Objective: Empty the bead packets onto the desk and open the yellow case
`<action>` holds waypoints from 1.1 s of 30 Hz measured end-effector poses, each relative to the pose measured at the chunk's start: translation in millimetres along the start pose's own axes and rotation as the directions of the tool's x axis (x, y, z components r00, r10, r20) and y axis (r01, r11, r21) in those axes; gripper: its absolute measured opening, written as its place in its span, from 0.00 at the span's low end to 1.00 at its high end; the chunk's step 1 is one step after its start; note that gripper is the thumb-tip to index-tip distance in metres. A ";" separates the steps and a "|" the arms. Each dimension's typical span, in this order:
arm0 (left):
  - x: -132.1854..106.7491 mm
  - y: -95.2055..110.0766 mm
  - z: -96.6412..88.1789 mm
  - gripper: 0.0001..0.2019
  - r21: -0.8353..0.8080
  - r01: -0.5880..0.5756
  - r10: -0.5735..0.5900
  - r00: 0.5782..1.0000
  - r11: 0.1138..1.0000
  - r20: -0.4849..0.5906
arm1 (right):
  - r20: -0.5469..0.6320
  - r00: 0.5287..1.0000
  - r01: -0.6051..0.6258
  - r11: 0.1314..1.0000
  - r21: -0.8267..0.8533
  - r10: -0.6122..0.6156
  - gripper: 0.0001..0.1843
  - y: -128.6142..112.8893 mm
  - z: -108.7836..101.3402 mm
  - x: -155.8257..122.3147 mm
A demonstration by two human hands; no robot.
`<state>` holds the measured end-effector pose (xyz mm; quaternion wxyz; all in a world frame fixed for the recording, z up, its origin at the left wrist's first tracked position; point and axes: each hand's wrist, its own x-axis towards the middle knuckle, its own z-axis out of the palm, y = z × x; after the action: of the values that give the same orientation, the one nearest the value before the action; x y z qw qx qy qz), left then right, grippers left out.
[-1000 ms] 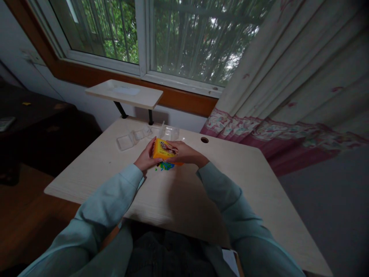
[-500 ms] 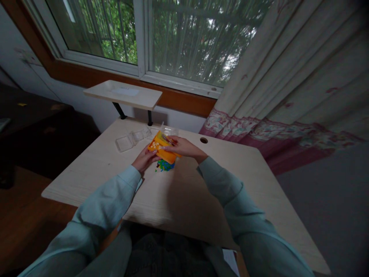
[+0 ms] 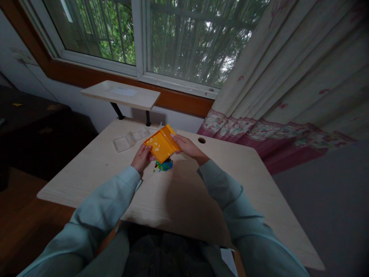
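Between my two hands is a shallow orange plastic box, held tilted above the table with small white pieces scattered inside it. My left hand grips its left edge, thumb over the rim. At the right side, my right hand is closed on the raised orange part, which looks like a lid folded back; whether it is hinged I cannot tell. Just below the box lies a pile of small blue and green pieces, its far part hidden by the box.
Clear plastic containers stand open on the wooden table, left of my hands. Behind them rises a small shelf on black legs. A round cable hole is to the right. The curtain hangs along the back right edge.
The lid part of the orange box has swung open to the right with my right hand, so its inside and the white pieces now show. My left hand stays about where it was.
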<state>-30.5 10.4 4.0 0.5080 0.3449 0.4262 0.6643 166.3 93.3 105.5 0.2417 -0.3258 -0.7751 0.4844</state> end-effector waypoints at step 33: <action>-2.8 -9.6 -3.7 0.19 0.232 -0.309 0.335 0.938 0.922 -0.083 | -0.500 0.866 -0.004 0.997 -0.077 -0.035 0.23 84.9 2.5 -36.8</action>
<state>-29.5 8.0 -6.4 0.3245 0.4224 0.4632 0.7084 212.3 91.6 25.2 0.4257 -0.4429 -0.7063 0.3518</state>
